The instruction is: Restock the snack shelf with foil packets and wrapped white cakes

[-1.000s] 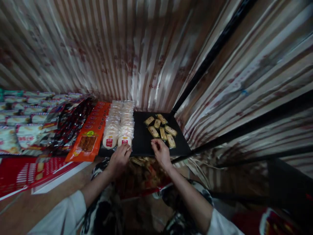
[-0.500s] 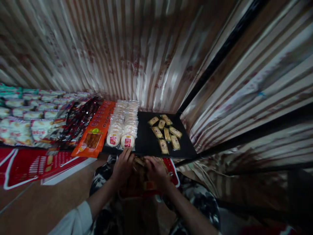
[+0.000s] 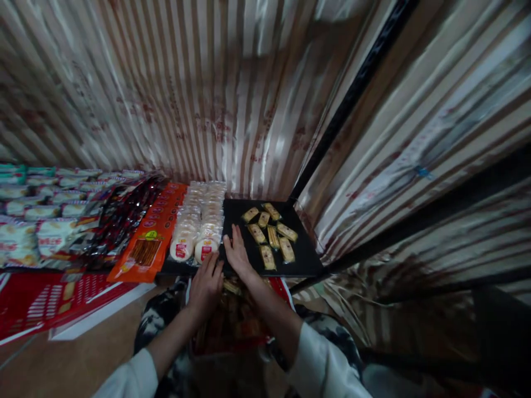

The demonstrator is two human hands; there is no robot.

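My right hand (image 3: 238,251) reaches over the dark shelf (image 3: 305,257), its fingers stretched out beside the right-hand row of rice crackers (image 3: 207,243). No item shows in it. My left hand (image 3: 205,284) lies at the shelf's front edge, fingers extended with the tips near the front of that row; its palm side is hidden. To the right, several small wrapped biscuits (image 3: 272,236) lie loosely scattered. Beneath my forearms sits a red box (image 3: 286,290) with wrapped packs inside, dim and partly covered by my arms.
Left of the rice crackers lie an orange snack bag (image 3: 151,237), dark glossy packets (image 3: 124,215) and rows of white packs (image 3: 53,237). A red printed sheet (image 3: 53,307) hangs below the shelf front. Black frame bars (image 3: 352,105) and striped sheeting (image 3: 199,83) surround the shelf.
My right hand has moved from over the red box up and left onto the shelf, beside the rice crackers. My left hand stays near the front edge. The view has shifted slightly.
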